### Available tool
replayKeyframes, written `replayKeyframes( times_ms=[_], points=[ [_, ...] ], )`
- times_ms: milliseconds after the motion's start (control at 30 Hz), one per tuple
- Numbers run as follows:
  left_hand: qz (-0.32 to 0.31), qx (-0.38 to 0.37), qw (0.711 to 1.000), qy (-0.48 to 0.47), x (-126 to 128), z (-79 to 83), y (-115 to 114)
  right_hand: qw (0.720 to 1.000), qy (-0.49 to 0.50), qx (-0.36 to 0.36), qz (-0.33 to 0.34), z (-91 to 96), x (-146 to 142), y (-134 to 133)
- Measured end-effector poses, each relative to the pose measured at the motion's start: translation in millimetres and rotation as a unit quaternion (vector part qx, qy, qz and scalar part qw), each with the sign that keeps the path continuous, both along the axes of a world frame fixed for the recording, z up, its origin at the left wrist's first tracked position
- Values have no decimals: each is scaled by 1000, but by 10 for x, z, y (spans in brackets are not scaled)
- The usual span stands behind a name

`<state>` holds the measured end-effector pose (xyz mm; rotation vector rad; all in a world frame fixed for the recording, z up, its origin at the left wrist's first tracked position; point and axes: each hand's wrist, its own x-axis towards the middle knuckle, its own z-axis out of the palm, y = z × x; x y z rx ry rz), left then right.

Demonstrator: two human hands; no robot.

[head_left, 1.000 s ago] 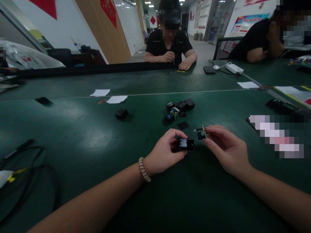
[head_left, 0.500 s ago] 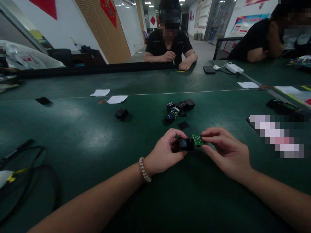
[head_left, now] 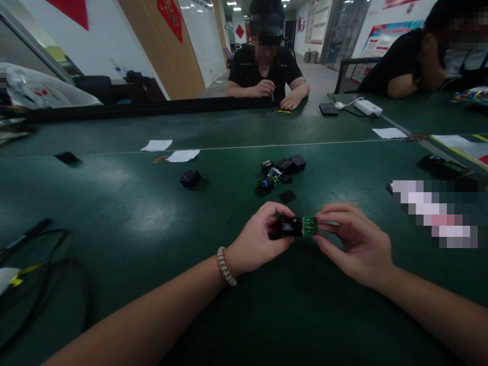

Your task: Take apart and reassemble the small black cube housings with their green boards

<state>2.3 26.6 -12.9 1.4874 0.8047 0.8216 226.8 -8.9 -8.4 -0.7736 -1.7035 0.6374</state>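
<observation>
Between thumb and fingers my left hand grips a small black plastic housing, its open end turned to the right. A green circuit board sits at that open end, lined up with the housing; how far it reaches inside is hidden. My right hand pinches the board's right edge with its fingertips. Beyond my hands, on the green table, lies a pile of black housings and loose circuit parts. A flat black piece lies just in front of that pile.
A single black case stands to the left of the pile. Black cables curl at the left. A blurred-out flat object lies on the right. White papers are farther back. Across the table a person sits working; another sits at right.
The circuit board has gone from tilted beside the housing's opening to straight in line with it. My right hand has turned slightly with the board; my left hand is nearly still.
</observation>
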Motion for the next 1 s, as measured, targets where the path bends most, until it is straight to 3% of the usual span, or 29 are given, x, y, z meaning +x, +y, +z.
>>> replayKeyframes(
  times_ms=[367, 1000],
  points=[
    [0, 13, 1000, -3, 9, -1, 11, 989, -103, 105, -18, 47, 36, 51],
    [0, 18, 1000, 8, 9, 28, -10, 987, -122, 101, -27, 31, 14, 48]
  ],
)
